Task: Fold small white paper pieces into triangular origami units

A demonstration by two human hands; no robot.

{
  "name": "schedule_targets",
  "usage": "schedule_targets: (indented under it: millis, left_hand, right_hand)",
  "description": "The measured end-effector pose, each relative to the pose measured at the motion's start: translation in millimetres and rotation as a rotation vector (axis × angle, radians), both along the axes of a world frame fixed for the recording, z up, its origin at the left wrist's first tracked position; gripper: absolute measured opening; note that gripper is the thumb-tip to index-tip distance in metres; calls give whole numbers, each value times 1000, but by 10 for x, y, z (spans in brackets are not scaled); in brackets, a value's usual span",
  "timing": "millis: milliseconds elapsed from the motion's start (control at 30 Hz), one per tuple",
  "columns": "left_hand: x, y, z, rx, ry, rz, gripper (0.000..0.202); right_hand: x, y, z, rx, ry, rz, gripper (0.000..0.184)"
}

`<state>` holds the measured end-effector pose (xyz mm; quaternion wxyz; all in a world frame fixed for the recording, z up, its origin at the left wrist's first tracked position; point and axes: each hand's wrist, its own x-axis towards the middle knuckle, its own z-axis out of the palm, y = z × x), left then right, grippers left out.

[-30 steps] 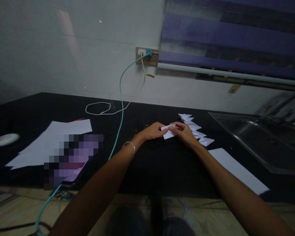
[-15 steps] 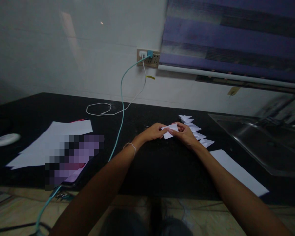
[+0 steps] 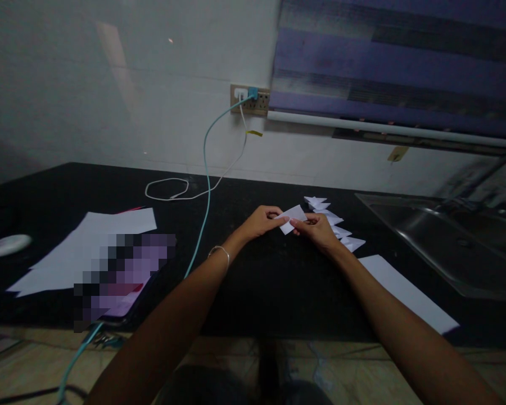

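A small folded piece of white paper (image 3: 294,216) is held over the dark counter between both hands. My left hand (image 3: 262,221) pinches its left side, thumb on top. On the right side, my right hand (image 3: 318,230) grips the same paper, with its thumb near the lower middle. Just beyond my right hand, several folded white paper boats (image 3: 331,216) stand in a slanting row. Parts of the nearer ones are hidden by that hand. A white paper sheet (image 3: 405,289) lies under my right forearm's outer side.
White sheets (image 3: 67,253) lie at the left beside a phone (image 3: 130,295), partly pixelated, with a teal cable (image 3: 205,219). A white round object (image 3: 8,245) sits at the far left. A metal sink (image 3: 451,242) is set into the black counter (image 3: 278,292) at right.
The paper has turned between my fingers, its right side now tilted further up. My fingers have shifted slightly along it. The whole view has moved a little.
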<state>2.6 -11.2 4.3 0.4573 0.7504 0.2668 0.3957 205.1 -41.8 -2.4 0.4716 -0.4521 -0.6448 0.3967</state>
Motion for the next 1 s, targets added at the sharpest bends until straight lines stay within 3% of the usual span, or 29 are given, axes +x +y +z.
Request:
schedule_targets:
  millis: [300, 600, 733, 867, 1000]
  left_hand:
    - [-38, 25, 46, -142, 21, 76, 36]
    - [-47, 64, 18, -219, -130, -20, 37]
    - [-48, 60, 33, -201, -120, 3, 35]
    - [-28, 62, 15, -184, -137, 48, 40]
    - [-26, 82, -11, -164, -123, 125, 33]
  right_hand:
    - [-21, -29, 21, 2, -125, -100, 37]
    - [-20, 15, 22, -72, 240, 65, 32]
    - [-2, 27, 26, -138, 361, 126, 32]
    - [-13, 40, -5, -79, 248, -19, 34]
    - [-36, 30, -31, 35, 61, 8, 42]
